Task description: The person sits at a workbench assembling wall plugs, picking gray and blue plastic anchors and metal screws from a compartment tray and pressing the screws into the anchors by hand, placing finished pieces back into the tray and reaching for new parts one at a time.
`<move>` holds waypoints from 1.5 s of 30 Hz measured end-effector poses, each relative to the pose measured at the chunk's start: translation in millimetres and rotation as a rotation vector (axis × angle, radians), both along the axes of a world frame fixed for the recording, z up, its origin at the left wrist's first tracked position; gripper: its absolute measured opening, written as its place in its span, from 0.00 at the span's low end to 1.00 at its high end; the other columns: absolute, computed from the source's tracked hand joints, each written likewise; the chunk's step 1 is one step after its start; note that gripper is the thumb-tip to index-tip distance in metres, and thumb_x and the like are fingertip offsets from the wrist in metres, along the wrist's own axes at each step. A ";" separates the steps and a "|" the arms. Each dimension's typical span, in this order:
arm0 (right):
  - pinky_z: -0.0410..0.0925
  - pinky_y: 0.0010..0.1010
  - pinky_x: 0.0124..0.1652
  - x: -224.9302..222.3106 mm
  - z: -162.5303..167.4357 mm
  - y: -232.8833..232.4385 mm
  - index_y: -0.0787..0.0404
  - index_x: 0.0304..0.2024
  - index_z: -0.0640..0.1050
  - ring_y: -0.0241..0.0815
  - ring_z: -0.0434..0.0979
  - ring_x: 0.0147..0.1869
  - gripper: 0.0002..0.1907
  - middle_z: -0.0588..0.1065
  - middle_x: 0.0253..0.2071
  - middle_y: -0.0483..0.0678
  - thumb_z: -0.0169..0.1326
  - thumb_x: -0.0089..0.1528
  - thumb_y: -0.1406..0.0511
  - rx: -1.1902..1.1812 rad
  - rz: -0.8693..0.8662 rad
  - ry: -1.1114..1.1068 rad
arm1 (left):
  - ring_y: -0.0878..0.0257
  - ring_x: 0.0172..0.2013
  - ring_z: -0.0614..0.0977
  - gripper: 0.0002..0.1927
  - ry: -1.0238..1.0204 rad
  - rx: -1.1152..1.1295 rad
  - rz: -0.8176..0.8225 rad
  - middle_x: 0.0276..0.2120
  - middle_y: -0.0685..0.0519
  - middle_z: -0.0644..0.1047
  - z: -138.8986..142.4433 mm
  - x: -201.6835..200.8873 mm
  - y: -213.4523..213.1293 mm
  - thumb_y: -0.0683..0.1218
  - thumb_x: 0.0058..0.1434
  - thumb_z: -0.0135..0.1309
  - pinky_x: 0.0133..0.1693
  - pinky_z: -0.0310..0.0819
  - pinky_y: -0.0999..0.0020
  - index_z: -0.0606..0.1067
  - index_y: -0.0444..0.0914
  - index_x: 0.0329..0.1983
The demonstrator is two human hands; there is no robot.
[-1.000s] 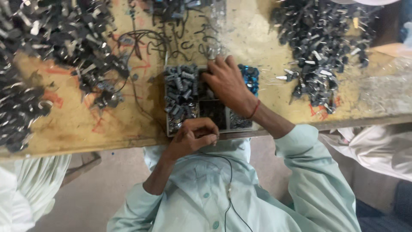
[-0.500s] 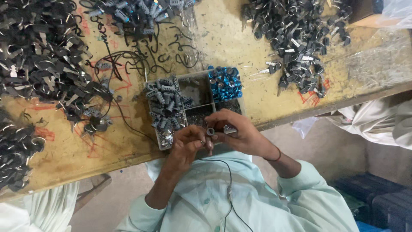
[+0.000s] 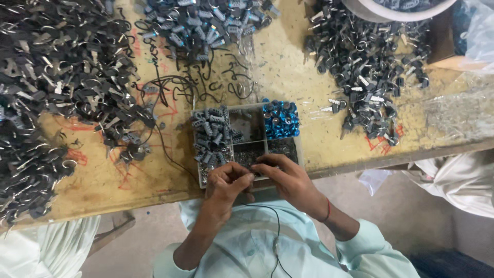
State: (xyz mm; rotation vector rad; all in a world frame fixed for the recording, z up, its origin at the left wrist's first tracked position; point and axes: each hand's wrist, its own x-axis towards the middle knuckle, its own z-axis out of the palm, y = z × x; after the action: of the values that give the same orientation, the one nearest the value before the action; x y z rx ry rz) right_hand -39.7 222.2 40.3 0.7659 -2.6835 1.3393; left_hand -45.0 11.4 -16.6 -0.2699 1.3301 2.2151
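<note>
My left hand [image 3: 226, 186] and my right hand [image 3: 286, 177] meet at the near edge of a clear divided tray [image 3: 298, 146]. Their fingertips pinch together over a small dark part [image 3: 252, 171]; what the part is stays too small to tell. The tray holds grey plugs [image 3: 210, 136] in its left compartment, shiny blue caps [image 3: 281, 118] at the back right, and tiny dark pieces [image 3: 250, 154] in the near sections. A red thread band circles my right wrist.
Heaps of dark keys and rings cover the wooden table [image 3: 154, 175] at left [image 3: 56, 87], top middle [image 3: 206, 23] and right [image 3: 365, 67]. Loose black wire hooks [image 3: 226, 82] lie behind the tray. A white bowl rim [image 3: 396, 11] sits top right. Other people's pale clothing shows at both lower sides.
My right hand left the tray's compartments and came back to the near edge to join my left hand. Both hands now work fingertip to fingertip. The view shifted slightly.
</note>
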 end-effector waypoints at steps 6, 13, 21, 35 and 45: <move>0.75 0.37 0.51 2.3 3.1 0.8 0.61 0.58 0.78 0.53 0.79 0.56 0.28 0.74 0.55 0.56 0.54 0.55 0.80 -0.014 0.006 0.015 | 0.66 0.25 0.79 0.09 -0.001 0.025 -0.020 0.26 0.50 0.78 9.1 -0.6 -3.6 0.42 0.59 0.63 0.26 0.79 0.68 0.78 0.30 0.34; 0.74 0.37 0.49 9.0 10.8 7.8 0.60 0.57 0.79 0.50 0.80 0.53 0.27 0.75 0.52 0.51 0.56 0.55 0.78 0.051 0.037 0.064 | 0.66 0.22 0.77 0.08 -0.062 0.083 -0.087 0.23 0.51 0.77 20.6 1.9 -5.0 0.42 0.60 0.61 0.23 0.75 0.69 0.75 0.32 0.32; 0.75 0.35 0.49 9.5 18.2 3.6 0.60 0.54 0.80 0.48 0.80 0.51 0.23 0.76 0.51 0.50 0.57 0.57 0.78 -0.066 0.065 0.017 | 0.65 0.20 0.76 0.07 -0.153 0.128 -0.172 0.22 0.51 0.75 17.2 -1.7 -10.7 0.38 0.56 0.62 0.19 0.72 0.68 0.74 0.32 0.30; 0.75 0.30 0.40 20.7 20.9 -27.3 0.65 0.55 0.77 0.44 0.81 0.41 0.26 0.76 0.46 0.52 0.66 0.53 0.72 -0.101 -0.201 -0.076 | 0.67 0.39 0.84 0.14 0.203 -0.178 0.103 0.38 0.50 0.84 21.5 23.8 15.6 0.35 0.57 0.63 0.42 0.81 0.72 0.77 0.31 0.46; 0.75 0.28 0.35 -6.7 11.8 26.6 0.61 0.49 0.81 0.36 0.82 0.36 0.12 0.81 0.40 0.47 0.60 0.63 0.68 -0.145 -0.250 -0.455 | 0.65 0.40 0.87 0.12 0.538 -0.356 -0.004 0.39 0.48 0.86 9.6 -1.5 -2.8 0.36 0.56 0.66 0.45 0.82 0.71 0.83 0.32 0.43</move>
State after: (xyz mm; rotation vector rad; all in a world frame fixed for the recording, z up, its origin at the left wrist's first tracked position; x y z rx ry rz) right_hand -46.4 248.9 52.1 0.1096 -2.8245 1.7886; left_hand -46.6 8.6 -7.0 0.2242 2.0082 2.1136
